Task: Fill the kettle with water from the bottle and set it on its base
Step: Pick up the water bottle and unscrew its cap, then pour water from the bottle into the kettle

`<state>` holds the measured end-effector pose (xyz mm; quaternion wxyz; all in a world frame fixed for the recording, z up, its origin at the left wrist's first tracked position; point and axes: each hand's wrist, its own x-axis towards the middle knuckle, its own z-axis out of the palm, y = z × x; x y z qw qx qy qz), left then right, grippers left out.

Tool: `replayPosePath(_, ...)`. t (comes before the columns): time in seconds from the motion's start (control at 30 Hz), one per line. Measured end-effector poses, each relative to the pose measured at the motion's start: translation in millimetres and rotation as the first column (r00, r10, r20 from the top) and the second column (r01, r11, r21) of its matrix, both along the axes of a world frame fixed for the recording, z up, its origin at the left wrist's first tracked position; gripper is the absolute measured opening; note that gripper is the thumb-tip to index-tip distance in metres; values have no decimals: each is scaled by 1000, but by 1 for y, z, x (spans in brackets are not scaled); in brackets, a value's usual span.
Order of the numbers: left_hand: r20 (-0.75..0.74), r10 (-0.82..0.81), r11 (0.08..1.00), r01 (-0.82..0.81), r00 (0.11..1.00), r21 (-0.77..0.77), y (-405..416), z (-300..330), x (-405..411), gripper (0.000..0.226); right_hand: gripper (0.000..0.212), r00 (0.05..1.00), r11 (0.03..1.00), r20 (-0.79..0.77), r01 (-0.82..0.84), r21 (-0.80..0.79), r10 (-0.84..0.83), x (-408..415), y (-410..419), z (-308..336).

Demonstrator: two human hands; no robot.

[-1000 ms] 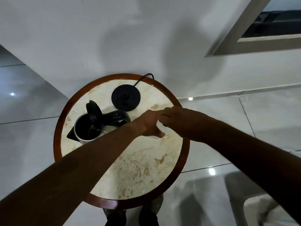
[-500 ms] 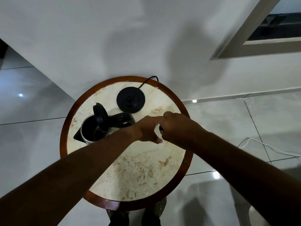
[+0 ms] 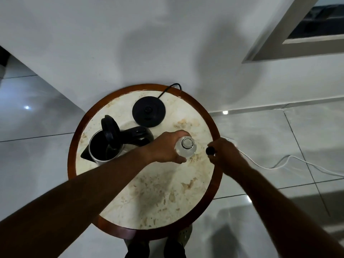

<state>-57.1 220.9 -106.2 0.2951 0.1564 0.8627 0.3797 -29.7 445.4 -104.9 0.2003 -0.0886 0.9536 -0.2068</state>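
A clear plastic bottle (image 3: 186,148) stands upright on the round marble table (image 3: 152,192), its mouth uncapped. My left hand (image 3: 165,148) is wrapped around its left side. My right hand (image 3: 224,152) is just right of the bottle and pinches the small black cap (image 3: 210,151). The steel kettle (image 3: 104,148) sits at the table's left with its black lid tipped up and its handle pointing toward my left hand. The black round base (image 3: 149,114) lies at the back of the table, with nothing on it.
A black cord (image 3: 167,89) runs from the base over the table's back edge to the white wall. A white cable (image 3: 283,162) lies on the glossy tiled floor to the right. My feet (image 3: 154,248) show below the table's near edge.
My two hands were joined over the bottle's top. Now my right hand has pulled away to the right with the cap, leaving the bottle's mouth bare. My left hand still holds the bottle.
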Motion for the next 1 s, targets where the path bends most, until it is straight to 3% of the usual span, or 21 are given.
replayPosePath(0.1,26,49,998,-50,998,26,-1,-2,2,78,11,998,1000,64,30,5,-30,11,-11,-50)
replayPosePath(0.3,53,112,991,-116,992,73,-1,-6,7,75,16,998,999,39,50,15,-50,20,-31,-97)
replayPosePath(0.4,65,132,987,-137,989,84,2,-7,9,75,42,998,997,30,65,-37,-64,22,-27,-101)
replayPosePath(0.53,134,188,977,-199,973,76,-4,-13,15,86,106,978,926,57,209,-315,-201,25,-37,-88)
replayPosePath(0.63,201,312,944,-327,929,47,-14,-19,33,106,100,955,790,62,274,-549,-288,28,-58,-78)
replayPosePath(0.7,234,452,882,-471,861,28,-24,-24,56,108,80,928,739,23,310,-598,-371,28,-70,-77)
replayPosePath(0.83,368,666,710,-703,649,-44,-63,-34,117,115,73,856,694,11,427,-579,-517,28,-86,-81)
replayPosePath(1.0,380,831,479,-870,406,-119,-129,-33,170,101,65,871,713,72,443,-544,-486,37,-103,-70)
